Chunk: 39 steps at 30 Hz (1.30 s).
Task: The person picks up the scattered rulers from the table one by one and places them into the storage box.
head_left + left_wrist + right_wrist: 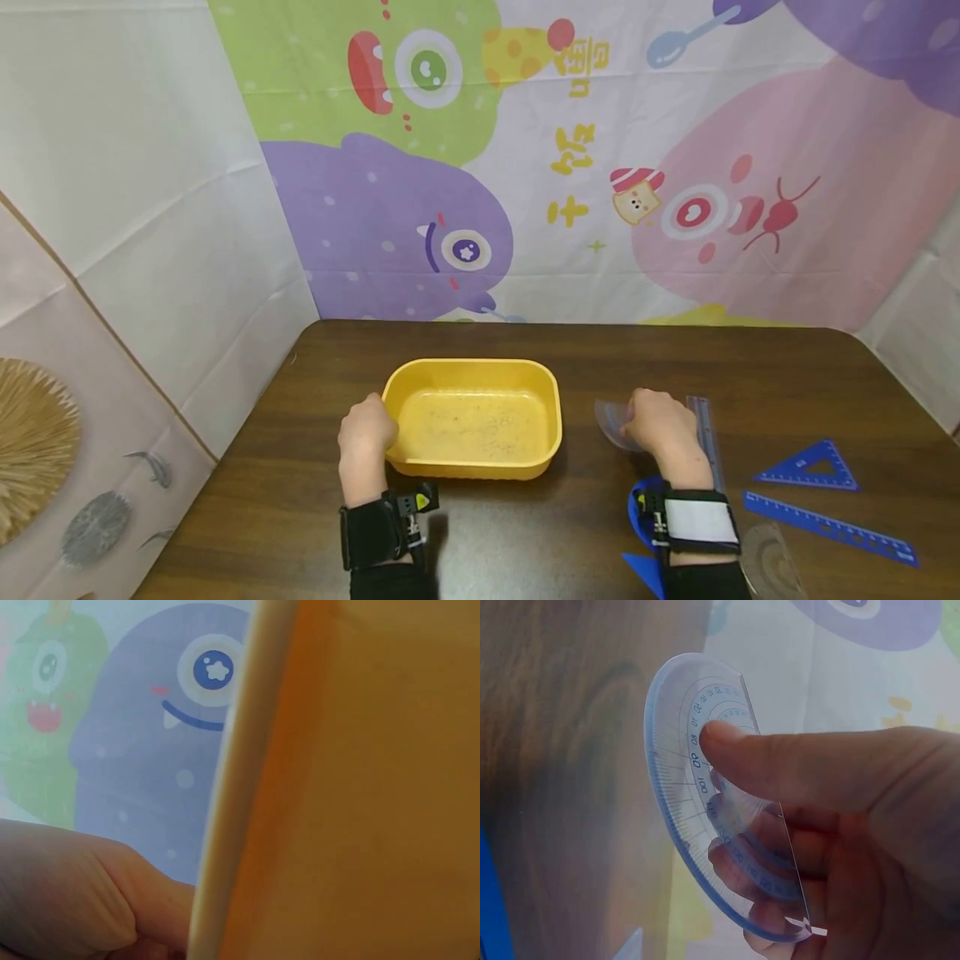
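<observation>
My left hand [366, 433] grips the left side of a yellow plastic basin [480, 469], its knuckles up beside the rim. In the left wrist view the basin wall [375, 780] fills the right side, and part of the hand [67, 889] shows at lower left, its fingertips hidden. To the right of the basin, my right hand [663, 429] holds a clear half-round protractor [611, 423]. The right wrist view shows the thumb on the near face of this protractor [671, 765] and the fingers, seen through the plastic, curled behind it.
On the brown table [510, 533], a clear ruler [703, 421] lies beside the right hand. Farther right are a blue set square [802, 475], a blue ruler [832, 527] and another clear protractor [772, 562]. A curved blue piece [636, 518] and a blue pointed piece [643, 572] show partly under the right wrist.
</observation>
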Available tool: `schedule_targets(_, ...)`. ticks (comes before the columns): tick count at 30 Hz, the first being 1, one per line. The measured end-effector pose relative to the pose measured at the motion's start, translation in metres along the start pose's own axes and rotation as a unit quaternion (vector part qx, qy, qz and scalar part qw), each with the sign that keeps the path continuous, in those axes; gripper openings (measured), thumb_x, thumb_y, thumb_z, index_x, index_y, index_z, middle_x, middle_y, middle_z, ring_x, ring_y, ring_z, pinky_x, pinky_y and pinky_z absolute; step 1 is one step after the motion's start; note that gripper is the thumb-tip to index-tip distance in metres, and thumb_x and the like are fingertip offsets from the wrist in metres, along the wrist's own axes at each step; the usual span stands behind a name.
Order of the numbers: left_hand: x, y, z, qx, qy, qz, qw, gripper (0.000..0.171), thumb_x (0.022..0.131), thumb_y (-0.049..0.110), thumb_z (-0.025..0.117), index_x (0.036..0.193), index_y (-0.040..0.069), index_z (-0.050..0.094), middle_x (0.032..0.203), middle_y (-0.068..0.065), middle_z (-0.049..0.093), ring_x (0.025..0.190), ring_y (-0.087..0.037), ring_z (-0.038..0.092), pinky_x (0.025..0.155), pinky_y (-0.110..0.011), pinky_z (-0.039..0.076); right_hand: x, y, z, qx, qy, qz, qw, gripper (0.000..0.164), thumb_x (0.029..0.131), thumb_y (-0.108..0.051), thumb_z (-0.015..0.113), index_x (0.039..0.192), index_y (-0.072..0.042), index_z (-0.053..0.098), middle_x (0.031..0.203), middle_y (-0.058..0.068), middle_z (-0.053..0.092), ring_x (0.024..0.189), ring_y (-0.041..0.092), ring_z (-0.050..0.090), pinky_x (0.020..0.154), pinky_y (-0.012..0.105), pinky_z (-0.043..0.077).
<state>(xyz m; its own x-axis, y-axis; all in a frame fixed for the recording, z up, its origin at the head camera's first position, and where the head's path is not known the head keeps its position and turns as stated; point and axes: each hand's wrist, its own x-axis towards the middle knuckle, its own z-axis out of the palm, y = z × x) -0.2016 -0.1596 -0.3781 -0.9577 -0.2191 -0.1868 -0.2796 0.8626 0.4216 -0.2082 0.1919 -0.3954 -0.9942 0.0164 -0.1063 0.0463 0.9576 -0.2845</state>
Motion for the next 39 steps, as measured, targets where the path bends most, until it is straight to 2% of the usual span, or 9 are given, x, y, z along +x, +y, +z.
schedule_targets(10,0.001,0.001,-0.002,0.006,-0.004,0.001,1.0,0.03,0.088,0.005,0.047,0.114,-0.009,0.047,0.089,-0.021,0.055,0.073,-0.03,0.053,0.064,-0.041,0.045,-0.006,-0.005,-0.008,0.008,0.044,-0.028,0.999,0.007,0.079,-0.011,0.061,0.083,-0.005,0.06,0.079,0.012,0.06,0.066,0.026,0.055,0.054,0.041,0.042)
schedule_targets(16,0.001,0.002,-0.003,0.003,-0.008,0.003,1.0,0.03,0.087,0.005,0.048,0.113,-0.009,0.048,0.087,-0.02,0.054,0.072,-0.029,0.051,0.064,-0.039,0.044,-0.006,-0.007,-0.01,-0.001,0.072,-0.038,0.997,0.009,0.082,-0.01,0.056,0.087,-0.004,0.061,0.085,0.017,0.063,0.07,0.035,0.06,0.055,0.046,0.045)
schedule_targets(25,0.001,0.002,-0.002,0.001,-0.011,0.004,0.9999,0.031,0.087,0.005,0.048,0.114,-0.009,0.047,0.087,-0.02,0.054,0.073,-0.029,0.051,0.064,-0.039,0.044,-0.007,-0.01,-0.012,0.003,0.103,-0.05,0.993,0.015,0.08,-0.003,0.055,0.093,-0.002,0.062,0.09,0.017,0.064,0.077,0.037,0.061,0.059,0.047,0.046)
schedule_targets(39,-0.001,0.0,0.0,0.0,-0.01,0.011,0.9999,0.03,0.086,0.003,0.047,0.113,-0.01,0.047,0.084,-0.019,0.053,0.071,-0.028,0.051,0.062,-0.037,0.043,-0.011,-0.013,-0.015,0.013,0.115,-0.057,0.992,0.029,0.076,0.004,0.052,0.102,-0.001,0.062,0.095,0.019,0.062,0.081,0.037,0.06,0.061,0.048,0.045)
